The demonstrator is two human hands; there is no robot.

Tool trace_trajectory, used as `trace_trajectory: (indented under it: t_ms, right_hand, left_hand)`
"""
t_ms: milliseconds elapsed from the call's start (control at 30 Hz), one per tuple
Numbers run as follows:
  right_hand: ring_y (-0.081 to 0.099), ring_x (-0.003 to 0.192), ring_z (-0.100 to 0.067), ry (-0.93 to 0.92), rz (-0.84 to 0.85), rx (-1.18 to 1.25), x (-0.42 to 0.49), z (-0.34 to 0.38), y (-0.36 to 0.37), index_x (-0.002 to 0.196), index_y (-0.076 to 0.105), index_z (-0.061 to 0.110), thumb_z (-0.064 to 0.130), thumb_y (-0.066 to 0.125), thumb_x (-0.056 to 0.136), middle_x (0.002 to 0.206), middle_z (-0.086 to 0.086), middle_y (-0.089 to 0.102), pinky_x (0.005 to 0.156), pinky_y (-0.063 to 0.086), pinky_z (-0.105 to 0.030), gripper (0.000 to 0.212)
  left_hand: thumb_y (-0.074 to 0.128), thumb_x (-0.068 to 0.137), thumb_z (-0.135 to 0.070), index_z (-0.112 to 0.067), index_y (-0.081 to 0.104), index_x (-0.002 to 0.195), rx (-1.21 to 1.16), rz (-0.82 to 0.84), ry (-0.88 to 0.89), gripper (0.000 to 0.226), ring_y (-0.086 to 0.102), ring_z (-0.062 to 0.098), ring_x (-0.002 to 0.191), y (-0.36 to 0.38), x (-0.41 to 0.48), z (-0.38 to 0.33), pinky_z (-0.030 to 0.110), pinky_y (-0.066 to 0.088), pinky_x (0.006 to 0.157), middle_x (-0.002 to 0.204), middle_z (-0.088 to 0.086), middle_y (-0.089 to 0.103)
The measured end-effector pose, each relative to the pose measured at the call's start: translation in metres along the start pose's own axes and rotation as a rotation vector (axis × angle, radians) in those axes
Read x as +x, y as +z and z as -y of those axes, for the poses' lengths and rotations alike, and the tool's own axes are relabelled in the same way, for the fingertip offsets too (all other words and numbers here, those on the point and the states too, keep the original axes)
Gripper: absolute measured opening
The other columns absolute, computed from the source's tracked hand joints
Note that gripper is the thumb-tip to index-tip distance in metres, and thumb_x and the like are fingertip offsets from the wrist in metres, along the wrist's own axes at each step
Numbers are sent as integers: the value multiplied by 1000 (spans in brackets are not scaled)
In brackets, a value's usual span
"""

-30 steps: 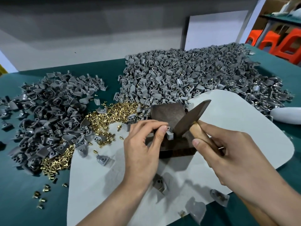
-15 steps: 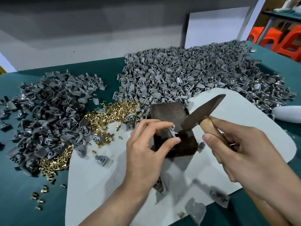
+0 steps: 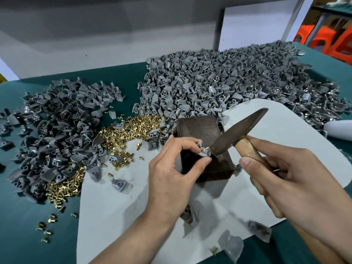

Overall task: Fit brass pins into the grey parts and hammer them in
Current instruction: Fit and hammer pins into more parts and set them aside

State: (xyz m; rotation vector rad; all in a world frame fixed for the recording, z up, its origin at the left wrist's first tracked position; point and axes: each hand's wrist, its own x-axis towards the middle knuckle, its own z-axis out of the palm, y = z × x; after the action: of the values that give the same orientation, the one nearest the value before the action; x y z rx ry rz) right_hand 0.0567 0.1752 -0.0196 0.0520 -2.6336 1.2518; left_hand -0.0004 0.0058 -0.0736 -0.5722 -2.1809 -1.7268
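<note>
My left hand [image 3: 171,168] pinches a small grey part [image 3: 204,151] between thumb and fingers on top of a dark metal block [image 3: 200,128]. A brass pin [image 3: 206,148] stands in the part. My right hand [image 3: 285,180] grips the wooden handle [image 3: 245,147] of a hammer. Its dark metal head [image 3: 240,130] is tilted, with the lower end touching or just over the pin. Loose brass pins [image 3: 133,126] lie in a heap left of the block.
A large heap of grey parts [image 3: 228,84] fills the back of the green table [image 3: 22,225], with a darker heap [image 3: 47,134] at the left. A white sheet [image 3: 118,206] lies under the block, with a few loose parts [image 3: 120,184] on it. A white object [image 3: 339,130] is at the right edge.
The hammer rose about half a second ago and has come back down onto the pin. My left hand shifted its pinch slightly on the grey part.
</note>
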Motion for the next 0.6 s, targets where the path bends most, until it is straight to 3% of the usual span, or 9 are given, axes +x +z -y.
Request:
trace_trajectory:
  t_ms: [133,333,433,600]
  right_hand:
    - [33,42,-11,18,1,4,-1,-1,2,98,58,18,49,49,77,50,6,37,42,27,-14,39]
    - [44,42,-4,40,10,1,0,5,7,91,66,25,31,62,87,47,16,44,45,32,-10,9]
    - [49,44,-3,30,10,-3,-1,9,10,93,67,32,26,58,84,48,19,51,45,34,-8,14]
    - [40,44,-10,40,4,-35,-1,8,9,90,65,21,33,56,81,49,9,46,45,31,-16,18]
  left_hand:
    - [73,78,-10,-10,70,85,44,-30,60,7,62,4,97,0,1,1,16,45,88,97,-8,67]
    - [74,80,-6,-15,64,103,134,-63,97,27,59,3,89,1,-1,1,11,44,82,92,-6,65]
    - [74,79,-5,-10,68,105,143,-58,107,27,58,5,91,1,0,2,12,43,84,99,-3,61]
    - [73,80,-7,-9,72,92,102,-78,54,13,60,5,100,2,1,2,15,45,89,102,-4,64]
